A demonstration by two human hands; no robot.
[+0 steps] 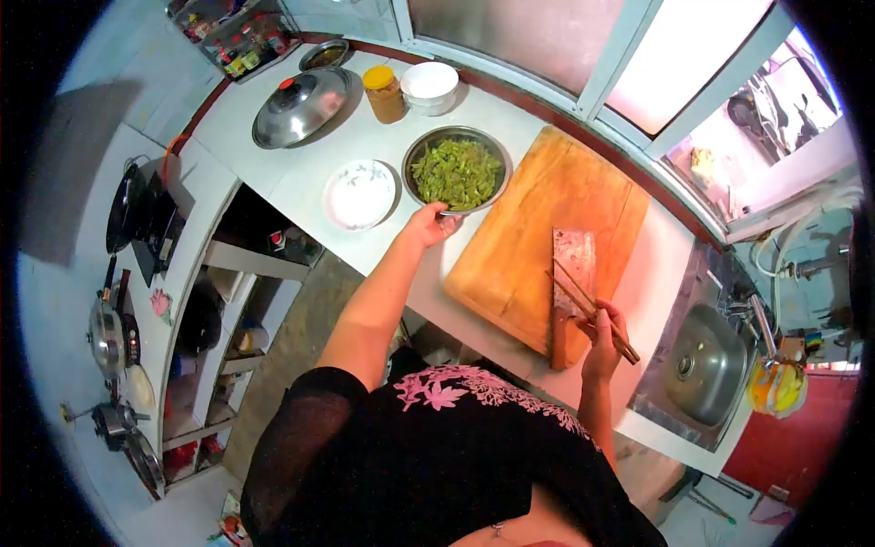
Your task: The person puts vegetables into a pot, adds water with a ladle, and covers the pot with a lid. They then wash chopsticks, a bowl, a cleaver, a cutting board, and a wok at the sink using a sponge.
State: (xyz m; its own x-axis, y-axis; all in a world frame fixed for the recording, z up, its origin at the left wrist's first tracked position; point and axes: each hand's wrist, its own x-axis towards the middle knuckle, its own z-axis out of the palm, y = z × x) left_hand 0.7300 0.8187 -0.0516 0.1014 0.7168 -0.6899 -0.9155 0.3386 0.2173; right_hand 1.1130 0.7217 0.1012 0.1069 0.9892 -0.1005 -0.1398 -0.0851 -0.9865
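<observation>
A steel bowl (409, 187) full of chopped green vegetables (458, 173) stands on the white counter, against the cutting board's left edge. My left hand (432, 224) grips the bowl's near rim, fingers closed on it. A pair of wooden chopsticks (572, 292) is held in my right hand (603, 339), over the near right part of the wooden cutting board (515, 237). Beneath the chopsticks a cleaver (574, 251) lies on the board, its blade pointing away and its handle toward me. A white plate (359, 194) is just left of the bowl.
Behind the bowl are a white bowl (429, 87), a yellow-lidded jar (384, 95) and a domed steel lid (303, 107). A sink (704, 365) is at the right. Pans hang or stand at the left, by a stove; a window (538, 36) runs along the back.
</observation>
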